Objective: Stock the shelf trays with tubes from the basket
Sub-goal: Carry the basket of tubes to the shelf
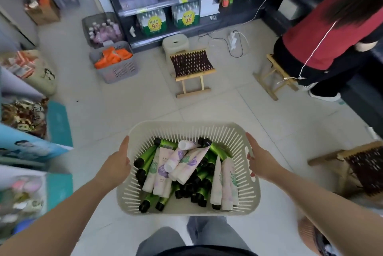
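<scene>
Hands, left [118, 161] and right [261, 162], on slotted plastic basket [186, 127] of glossy tubes [187, 160].

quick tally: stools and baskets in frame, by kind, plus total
Wooden folding stools: 3
White plastic stool: 1
Cream basket of tubes: 1
Grey basket of orange packs: 1
Dark mesh basket of pink bottles: 1
Total: 7

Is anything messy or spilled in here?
Nothing has spilled. The tubes lie jumbled every which way in the basket, all inside it. One odd thing: a white power strip and its cables sprawl loose on the floor by the shelf.
</scene>
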